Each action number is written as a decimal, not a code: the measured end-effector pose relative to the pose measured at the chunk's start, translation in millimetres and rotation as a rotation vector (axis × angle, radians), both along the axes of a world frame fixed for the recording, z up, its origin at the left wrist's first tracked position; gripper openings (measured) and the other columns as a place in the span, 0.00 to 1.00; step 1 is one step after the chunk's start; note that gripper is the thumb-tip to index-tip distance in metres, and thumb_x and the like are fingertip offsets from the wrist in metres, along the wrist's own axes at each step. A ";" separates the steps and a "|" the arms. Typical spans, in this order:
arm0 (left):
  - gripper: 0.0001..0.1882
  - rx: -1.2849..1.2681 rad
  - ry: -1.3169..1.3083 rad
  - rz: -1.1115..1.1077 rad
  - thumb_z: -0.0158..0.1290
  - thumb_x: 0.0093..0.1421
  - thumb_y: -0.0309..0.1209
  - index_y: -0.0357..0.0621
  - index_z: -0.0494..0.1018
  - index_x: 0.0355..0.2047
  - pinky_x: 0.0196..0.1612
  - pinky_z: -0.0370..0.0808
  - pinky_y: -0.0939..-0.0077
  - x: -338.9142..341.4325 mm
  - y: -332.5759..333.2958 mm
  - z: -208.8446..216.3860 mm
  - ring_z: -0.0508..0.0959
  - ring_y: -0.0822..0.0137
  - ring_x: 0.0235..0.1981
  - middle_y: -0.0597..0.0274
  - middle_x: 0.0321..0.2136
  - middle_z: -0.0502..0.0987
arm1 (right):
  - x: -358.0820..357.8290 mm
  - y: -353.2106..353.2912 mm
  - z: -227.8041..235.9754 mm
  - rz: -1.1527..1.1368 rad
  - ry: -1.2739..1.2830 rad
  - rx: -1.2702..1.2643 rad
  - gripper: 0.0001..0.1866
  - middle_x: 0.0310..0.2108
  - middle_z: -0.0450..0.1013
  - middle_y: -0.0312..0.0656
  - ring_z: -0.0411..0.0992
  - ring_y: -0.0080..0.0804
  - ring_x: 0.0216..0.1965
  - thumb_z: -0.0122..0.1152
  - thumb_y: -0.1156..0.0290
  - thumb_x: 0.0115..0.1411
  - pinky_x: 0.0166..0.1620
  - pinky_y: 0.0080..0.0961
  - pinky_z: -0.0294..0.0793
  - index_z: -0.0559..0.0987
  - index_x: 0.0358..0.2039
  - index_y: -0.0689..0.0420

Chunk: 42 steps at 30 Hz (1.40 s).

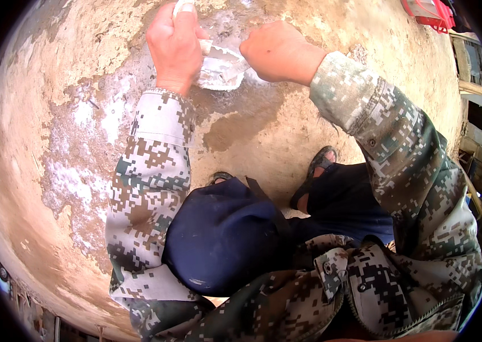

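Observation:
My left hand [172,48] is closed, its thumb pressed over a small white piece [185,5] that shows only in part at the top edge. Right beside that hand is a shallow white container [218,85] smeared with white paste. My right hand [281,52] is curled into a fist on the container's right side. A flat, pale scraper-like blade [234,71] reaches from near its fingers over the container. The fist hides whatever handle this blade has.
Worn tan ground [246,131] with white-stained grey patches [75,182] spreads below my hands. My sandalled foot [319,168] and dark-trousered knee [224,233] are beneath my arms. A red object [432,14] stands far right, above wooden pieces [472,88] along the right edge.

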<state>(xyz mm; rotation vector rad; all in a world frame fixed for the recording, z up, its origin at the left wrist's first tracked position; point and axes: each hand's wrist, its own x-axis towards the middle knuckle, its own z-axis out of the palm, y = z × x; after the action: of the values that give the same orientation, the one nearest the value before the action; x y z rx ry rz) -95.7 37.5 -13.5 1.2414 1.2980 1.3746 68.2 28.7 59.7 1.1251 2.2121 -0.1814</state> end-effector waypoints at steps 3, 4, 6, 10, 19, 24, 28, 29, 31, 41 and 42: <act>0.16 0.023 -0.041 0.013 0.47 0.69 0.36 0.36 0.75 0.33 0.28 0.68 0.79 6.3 -4.1 -3.9 0.73 0.76 0.20 0.64 0.18 0.75 | 42.0 -22.9 -42.4 -0.076 0.161 -0.048 0.11 0.35 0.81 0.44 0.80 0.43 0.40 0.60 0.75 0.52 0.41 0.37 0.80 0.85 0.35 0.54; 0.16 0.019 -0.031 0.018 0.47 0.69 0.36 0.36 0.75 0.33 0.28 0.67 0.79 7.8 -5.1 2.6 0.73 0.76 0.21 0.64 0.18 0.75 | 35.9 -32.1 -38.4 -0.154 0.142 -0.072 0.13 0.35 0.81 0.47 0.80 0.46 0.41 0.58 0.75 0.53 0.42 0.39 0.79 0.84 0.39 0.56; 0.15 0.013 -0.012 0.010 0.47 0.69 0.36 0.36 0.75 0.33 0.28 0.67 0.79 11.0 -6.6 4.5 0.72 0.75 0.21 0.64 0.18 0.75 | 23.3 -63.9 -73.8 -0.208 0.309 -0.006 0.14 0.36 0.81 0.49 0.80 0.48 0.42 0.56 0.74 0.55 0.43 0.40 0.79 0.82 0.42 0.59; 0.15 0.003 0.019 0.019 0.47 0.69 0.36 0.36 0.75 0.35 0.28 0.67 0.79 -1.6 -8.4 -8.0 0.72 0.76 0.21 0.64 0.19 0.75 | 0.6 -80.1 -86.8 -0.292 0.393 0.046 0.18 0.36 0.80 0.51 0.79 0.49 0.43 0.53 0.72 0.58 0.44 0.40 0.79 0.78 0.48 0.62; 0.16 -0.002 -0.029 -0.121 0.48 0.70 0.38 0.36 0.76 0.39 0.27 0.67 0.81 0.1 4.0 -8.2 0.72 0.77 0.22 0.65 0.19 0.75 | 18.8 -50.4 -32.2 -0.182 0.089 -0.022 0.13 0.38 0.81 0.47 0.80 0.45 0.44 0.51 0.73 0.60 0.45 0.37 0.79 0.84 0.38 0.57; 0.16 -0.041 -0.026 -0.115 0.47 0.70 0.39 0.37 0.76 0.38 0.26 0.66 0.81 -7.4 -0.7 -6.8 0.71 0.78 0.21 0.65 0.20 0.76 | 0.7 -50.7 -68.9 -0.164 0.300 0.029 0.13 0.34 0.80 0.51 0.80 0.47 0.40 0.49 0.74 0.60 0.41 0.38 0.80 0.81 0.40 0.61; 0.16 -0.043 -0.039 -0.153 0.47 0.70 0.38 0.37 0.76 0.37 0.25 0.65 0.81 -0.4 1.7 -10.3 0.69 0.79 0.20 0.65 0.20 0.76 | 26.4 -43.9 -21.0 -0.106 0.133 -0.054 0.12 0.32 0.80 0.52 0.81 0.47 0.37 0.50 0.74 0.59 0.39 0.39 0.80 0.81 0.36 0.62; 0.16 -0.046 -0.012 -0.137 0.47 0.70 0.38 0.37 0.76 0.37 0.25 0.65 0.81 -2.8 1.7 -11.5 0.70 0.79 0.20 0.65 0.20 0.76 | 27.1 -45.8 -18.0 -0.074 0.114 -0.048 0.11 0.32 0.81 0.52 0.81 0.46 0.37 0.50 0.74 0.58 0.39 0.39 0.80 0.82 0.35 0.62; 0.16 -0.052 0.042 -0.101 0.47 0.70 0.39 0.37 0.76 0.37 0.25 0.65 0.81 -8.5 0.1 -13.6 0.70 0.79 0.20 0.64 0.20 0.76 | 16.1 -55.0 -35.8 -0.147 0.186 -0.004 0.10 0.32 0.81 0.50 0.81 0.45 0.37 0.52 0.75 0.57 0.39 0.38 0.81 0.82 0.33 0.61; 0.15 -0.064 0.111 0.127 0.48 0.68 0.37 0.35 0.75 0.34 0.25 0.66 0.77 10.1 -4.1 -0.3 0.71 0.76 0.18 0.62 0.17 0.76 | 40.0 -70.9 -45.5 -0.141 0.204 0.010 0.14 0.31 0.79 0.53 0.79 0.51 0.35 0.51 0.76 0.56 0.38 0.41 0.79 0.79 0.42 0.62; 0.15 -0.065 0.079 0.178 0.48 0.68 0.37 0.36 0.75 0.33 0.25 0.66 0.76 15.7 -5.7 -2.3 0.71 0.75 0.18 0.61 0.16 0.76 | 42.8 -75.2 -41.1 -0.153 0.221 -0.013 0.14 0.31 0.79 0.54 0.79 0.52 0.35 0.52 0.75 0.56 0.38 0.42 0.79 0.79 0.42 0.62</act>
<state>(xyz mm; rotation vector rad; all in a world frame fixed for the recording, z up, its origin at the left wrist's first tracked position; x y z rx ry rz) -80.0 31.9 -15.8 1.1688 1.5269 1.4067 111.0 -46.5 18.6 1.3222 2.3105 -0.4019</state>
